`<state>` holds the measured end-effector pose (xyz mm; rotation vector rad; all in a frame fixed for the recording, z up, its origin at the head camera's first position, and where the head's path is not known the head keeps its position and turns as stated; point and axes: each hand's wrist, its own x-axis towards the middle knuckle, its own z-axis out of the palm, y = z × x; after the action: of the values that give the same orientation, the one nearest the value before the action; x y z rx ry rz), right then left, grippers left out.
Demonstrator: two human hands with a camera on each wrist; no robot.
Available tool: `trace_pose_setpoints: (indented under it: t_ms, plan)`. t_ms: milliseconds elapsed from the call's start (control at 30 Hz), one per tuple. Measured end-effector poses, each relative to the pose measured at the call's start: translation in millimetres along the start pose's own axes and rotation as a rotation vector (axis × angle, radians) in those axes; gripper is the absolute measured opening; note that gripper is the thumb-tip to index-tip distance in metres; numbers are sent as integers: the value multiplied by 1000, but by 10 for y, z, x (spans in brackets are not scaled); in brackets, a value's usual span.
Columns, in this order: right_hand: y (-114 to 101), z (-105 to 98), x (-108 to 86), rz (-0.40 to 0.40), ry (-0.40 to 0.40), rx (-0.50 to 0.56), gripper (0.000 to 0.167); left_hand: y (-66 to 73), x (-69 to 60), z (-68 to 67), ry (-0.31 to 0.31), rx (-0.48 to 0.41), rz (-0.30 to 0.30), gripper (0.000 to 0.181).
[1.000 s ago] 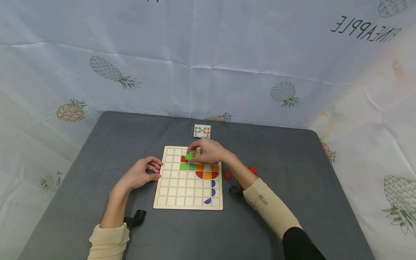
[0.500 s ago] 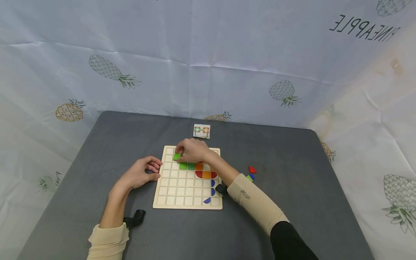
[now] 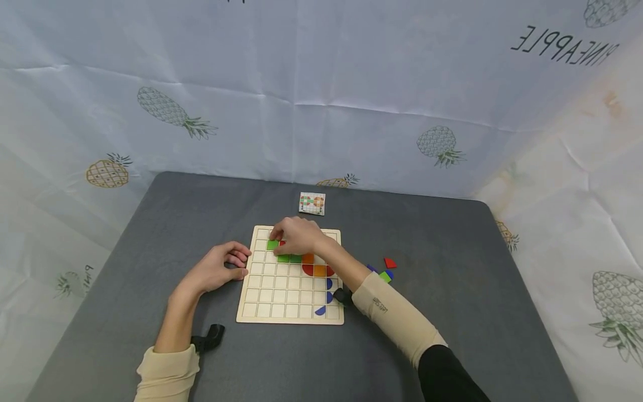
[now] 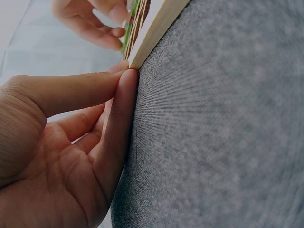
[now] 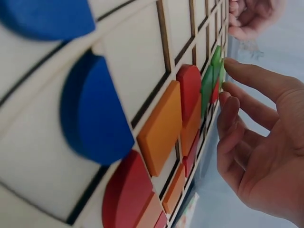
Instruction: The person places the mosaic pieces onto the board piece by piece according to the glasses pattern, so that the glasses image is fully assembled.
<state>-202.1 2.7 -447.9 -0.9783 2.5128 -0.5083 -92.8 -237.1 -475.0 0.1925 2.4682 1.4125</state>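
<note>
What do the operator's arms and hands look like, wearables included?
Left hand and right hand: bare, no gloves. Beige left sleeve; beige right sleeve with small dark lettering, black fabric further up. Left black device and right black device by the forearms.

red piece [image 3: 282, 243] part-hidden, card [image 3: 312, 204] seemingly too small to read

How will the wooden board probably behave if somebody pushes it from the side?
The wooden board is probably stiff, since its edge looks straight and solid. It should slide rather than roll or tip, because it lies flat on the grey table. The left hand at its edge might steady it a little.
</note>
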Motion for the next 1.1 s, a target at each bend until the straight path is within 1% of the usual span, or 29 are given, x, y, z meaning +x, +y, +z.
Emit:
trace_pose_setpoints:
  t_ms: [133,300,433,533,667,767,867,1000,1100]
  plan:
    - [65,-66,-106,-3,22,44,33,0,0,6,-5,-6,4,40]
    - [223,-167,-323,-4,53,121,36,-18,1,9,2,1,-12,38]
    - [399,-220,-543,16,87,151,36,-30,6,13,9,1,-8,37]
    - [544,-262,-736,46,95,152,35,-32,12,11,7,2,0,38]
    - [732,-315,-1002,74,92,137,32,-34,15,6,6,1,-5,38]
    - [855,-323,-1176,99,76,143,30,-39,10,0,5,0,2,38]
    - [946,-303,-1307,118,34,168,29,-40,7,-3,3,0,1,38]
    - [1025,-252,-1394,106,-29,195,29,-35,8,-5,-2,-2,-10,39]
    - [1070,-213,-1418,73,-65,211,28,-37,14,-2,-5,-3,-13,39]
